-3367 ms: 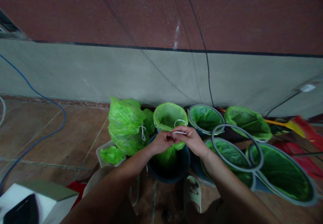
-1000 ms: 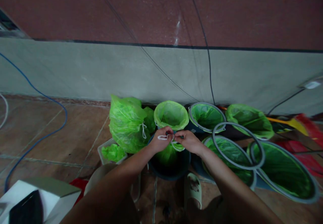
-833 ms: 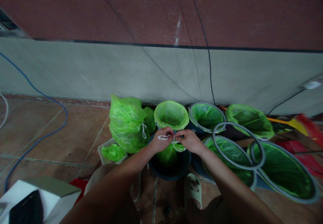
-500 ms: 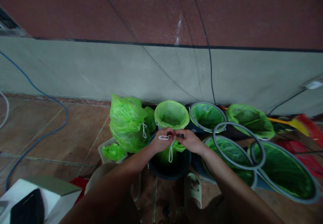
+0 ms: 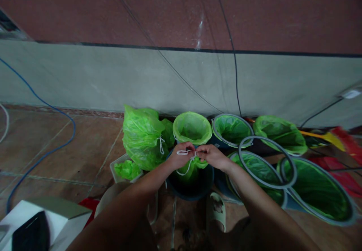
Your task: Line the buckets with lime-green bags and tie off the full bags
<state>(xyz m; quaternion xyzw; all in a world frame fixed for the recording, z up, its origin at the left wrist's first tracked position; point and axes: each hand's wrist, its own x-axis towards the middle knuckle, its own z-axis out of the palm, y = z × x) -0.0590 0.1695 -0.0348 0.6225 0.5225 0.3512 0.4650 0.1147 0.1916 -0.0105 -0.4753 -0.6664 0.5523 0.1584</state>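
Both my hands meet over a dark bin [image 5: 203,187], their fingers closed on a white drawstring [image 5: 183,172]. My left hand [image 5: 182,156] pinches it from the left, and a small loop sticks out past the fingers. From the right, my right hand [image 5: 213,156] pinches the string close to the left fingertips. One string end hangs in a curve below. Under the hands, a green garbage bag [image 5: 191,173] is gathered at its neck inside the bin. The exact crossing of the string is hidden by my fingers.
A full green bag [image 5: 144,138] with a tied white string stands left, behind a white basket [image 5: 116,172]. Several green-lined bins stand right, with a loose grey ring [image 5: 243,160] across two. A white box [image 5: 62,228] bears a phone [image 5: 31,232]. A blue cable [image 5: 51,164] crosses the floor.
The hanging string end has swung left from straight down into a curve. My hands stay over the bin, with the right fingers shifted slightly on the string.
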